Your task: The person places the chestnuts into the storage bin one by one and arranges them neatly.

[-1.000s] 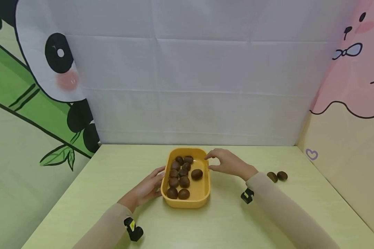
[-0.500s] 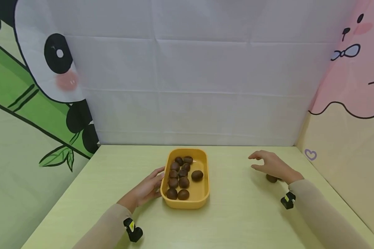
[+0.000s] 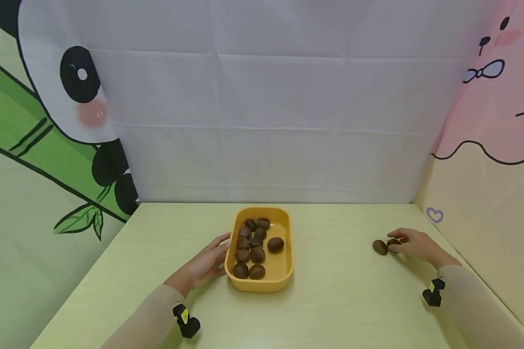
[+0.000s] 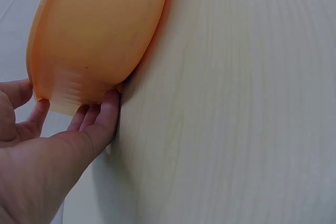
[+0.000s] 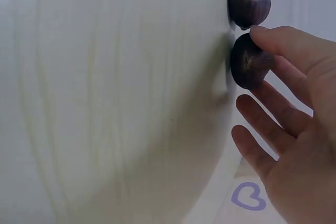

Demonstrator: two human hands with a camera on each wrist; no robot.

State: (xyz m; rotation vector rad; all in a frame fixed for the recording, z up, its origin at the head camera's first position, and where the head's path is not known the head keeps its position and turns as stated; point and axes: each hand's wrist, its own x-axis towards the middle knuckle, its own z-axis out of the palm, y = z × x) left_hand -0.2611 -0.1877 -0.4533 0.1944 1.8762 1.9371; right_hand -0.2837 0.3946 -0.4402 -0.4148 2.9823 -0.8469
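Observation:
A yellow tray (image 3: 258, 286) holds several brown chestnuts (image 3: 257, 255), most of them along its left half. My left hand (image 3: 207, 265) rests against the tray's left side; in the left wrist view its fingertips (image 4: 109, 100) touch the outer wall and rim. Over at the right of the table, my right hand (image 3: 419, 247) pinches a chestnut (image 5: 248, 62) between thumb and finger, the other fingers spread apart. This chestnut appears to be still at the tabletop. Right beside it lies a second chestnut (image 3: 380, 247), which the hand does not hold.
The pale wooden table (image 3: 332, 300) runs back to a white sheet (image 3: 279, 160). Printed panels stand at both sides, a panda and bamboo on the left, a pink figure (image 3: 484, 116) on the right, close to my right arm.
My right hand has moved right from the tray's edge, come down to the two chestnuts on the table and taken hold of one. The left hand and tray have stayed put.

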